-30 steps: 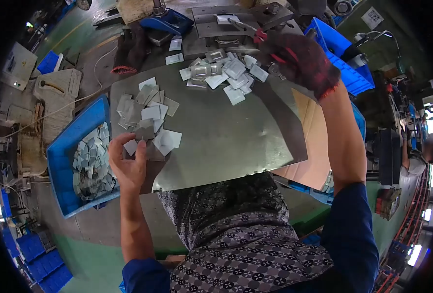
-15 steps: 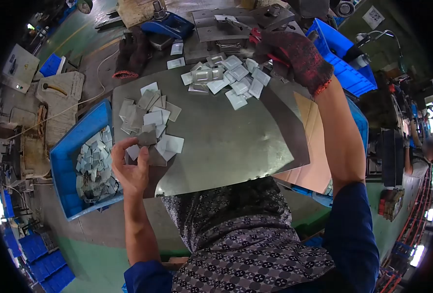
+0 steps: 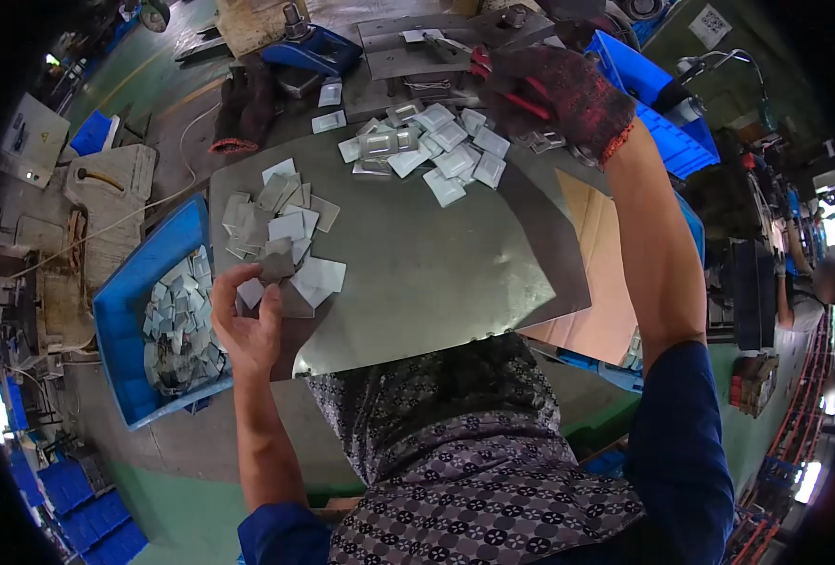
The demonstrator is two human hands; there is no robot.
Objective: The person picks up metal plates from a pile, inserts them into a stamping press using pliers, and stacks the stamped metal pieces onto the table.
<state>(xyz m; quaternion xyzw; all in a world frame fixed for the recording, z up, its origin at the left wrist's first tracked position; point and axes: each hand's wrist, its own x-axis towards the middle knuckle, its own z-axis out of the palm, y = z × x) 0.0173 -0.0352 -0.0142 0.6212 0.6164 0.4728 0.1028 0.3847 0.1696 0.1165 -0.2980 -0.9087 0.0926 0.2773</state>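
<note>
My bare left hand point(image 3: 246, 320) pinches a flat metal plate point(image 3: 277, 267) between thumb and fingers, at the near side of a loose pile of flat metal plates point(image 3: 290, 224). My right hand point(image 3: 568, 99), in a dark red and black glove, is closed around pliers point(image 3: 452, 44) with red handles. The tips of the pliers reach a small flat plate point(image 3: 421, 36) on the metal die block point(image 3: 389, 58). Formed metal pieces point(image 3: 450, 137) with raised centres lie heaped left of my right hand. The gloved fingers are partly hidden.
The sheet-metal table top point(image 3: 408, 273) lies before me. On the left stands a blue bin point(image 3: 121, 330) of metal plates; at the right back, another blue bin point(image 3: 676, 141). A spare glove point(image 3: 243, 108) and cardboard point(image 3: 592, 282) flank the table. A person point(image 3: 799, 306) is far right.
The whole view has shifted slightly left and up. Both hands keep nearly the same pose, with the plate still in my left hand and the pliers in my right.
</note>
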